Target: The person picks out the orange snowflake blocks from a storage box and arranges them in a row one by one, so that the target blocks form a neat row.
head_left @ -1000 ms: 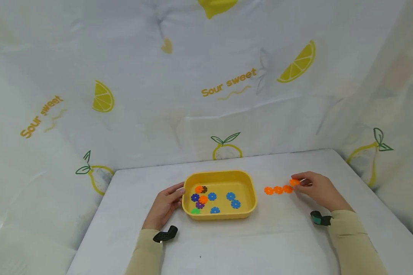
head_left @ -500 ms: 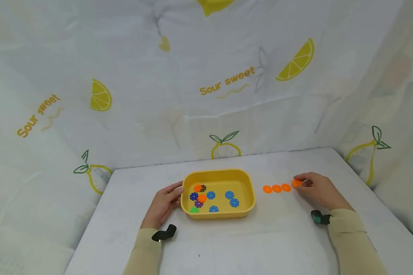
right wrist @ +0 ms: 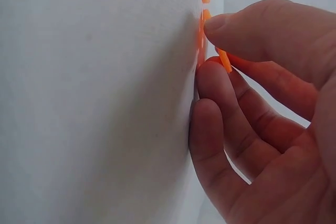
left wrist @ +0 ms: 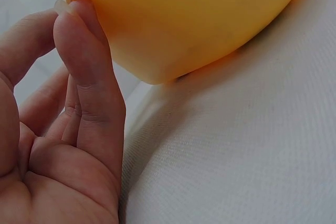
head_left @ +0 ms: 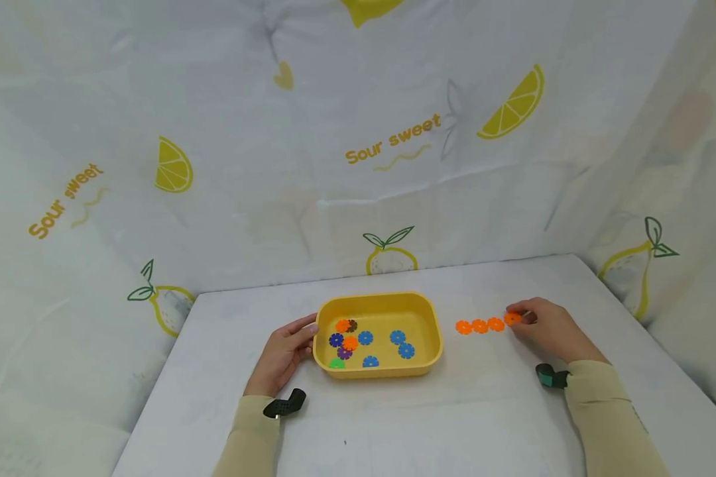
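Note:
At the left end of a yellow plastic tray [head_left: 380, 373], my left hand [head_left: 284, 352] pinches the rim between thumb and fingers. The left wrist view shows the thumb [left wrist: 84, 45] against the tray's outer wall [left wrist: 178, 24]. To the right of the tray, my right hand [head_left: 549, 326] holds an orange notched snowflake disc [head_left: 512, 319] by its edge. This disc is at the right end of a row of orange snowflake discs [head_left: 480, 326] lying on the table. In the right wrist view the thumb covers part of the held disc [right wrist: 225, 60], and the lower fingertips are right at the table surface.
Inside the tray lie blue discs [head_left: 406, 351], orange discs [head_left: 350, 343], a green disc [head_left: 337, 364], a purple disc [head_left: 344, 353] and a brown disc [head_left: 352, 325]. A white cloth with lemon prints [head_left: 358, 199] hangs behind the white table [head_left: 429, 430].
My right hand first shifted the orange disc slightly right, away from the row, then back left and lower to the row's end. The left hand stays on the tray.

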Demonstrator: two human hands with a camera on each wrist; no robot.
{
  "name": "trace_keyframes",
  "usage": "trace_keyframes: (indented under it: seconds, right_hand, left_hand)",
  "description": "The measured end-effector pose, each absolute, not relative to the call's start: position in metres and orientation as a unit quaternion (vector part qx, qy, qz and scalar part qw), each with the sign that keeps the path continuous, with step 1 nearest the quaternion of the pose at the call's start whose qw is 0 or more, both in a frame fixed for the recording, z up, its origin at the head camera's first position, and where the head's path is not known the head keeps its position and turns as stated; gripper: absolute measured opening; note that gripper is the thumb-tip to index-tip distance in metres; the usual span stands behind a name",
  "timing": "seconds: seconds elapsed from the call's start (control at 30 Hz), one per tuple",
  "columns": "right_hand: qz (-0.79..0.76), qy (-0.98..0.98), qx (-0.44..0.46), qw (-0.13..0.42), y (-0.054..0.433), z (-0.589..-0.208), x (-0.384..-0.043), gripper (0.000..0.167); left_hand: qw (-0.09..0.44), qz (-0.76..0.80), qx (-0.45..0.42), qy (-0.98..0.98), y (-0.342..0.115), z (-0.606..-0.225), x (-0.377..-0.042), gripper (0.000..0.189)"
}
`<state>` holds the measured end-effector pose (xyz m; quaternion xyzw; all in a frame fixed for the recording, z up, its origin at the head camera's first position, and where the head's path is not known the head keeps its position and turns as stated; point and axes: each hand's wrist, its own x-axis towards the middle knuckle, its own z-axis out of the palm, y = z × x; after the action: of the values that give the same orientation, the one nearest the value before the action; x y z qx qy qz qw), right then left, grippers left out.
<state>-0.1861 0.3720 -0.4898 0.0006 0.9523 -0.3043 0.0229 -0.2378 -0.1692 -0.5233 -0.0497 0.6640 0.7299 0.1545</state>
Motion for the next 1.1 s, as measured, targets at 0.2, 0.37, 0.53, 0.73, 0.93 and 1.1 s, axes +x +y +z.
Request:
trace_keyframes:
  seconds: [0.2,0.37,0.53,0.73,0.93,1.1]
  right_hand:
    - [-0.3,0.954,-0.001,0.02,0.369,-0.489,-0.186,0.039]
    - [-0.3,0.954,0.002,0.026,0.368,-0.488,-0.186,0.038]
    - [-0.297,0.954,0.009,0.032,0.369,-0.487,-0.186,0.039]
    - [-0.296,0.955,0.001,0.031,0.367,-0.479,-0.188,0.042]
    - [-0.315,0.948,-0.027,0.027,0.352,-0.464,-0.187,0.046]
    - [-0.304,0.947,-0.094,0.033,0.307,-0.44,-0.211,0.039]
  left_hand:
    - [0.157,0.731,-0.05,0.662,-0.169,-0.524,-0.239,0.054]
    - [0.162,0.733,-0.053,0.659,-0.17,-0.524,-0.239,0.053]
    - [0.16,0.731,-0.05,0.662,-0.17,-0.523,-0.238,0.054]
    - [0.147,0.728,-0.048,0.667,-0.173,-0.523,-0.239,0.056]
    - [0.152,0.728,-0.035,0.667,-0.169,-0.524,-0.239,0.063]
    - [0.155,0.726,-0.035,0.669,-0.171,-0.525,-0.24,0.062]
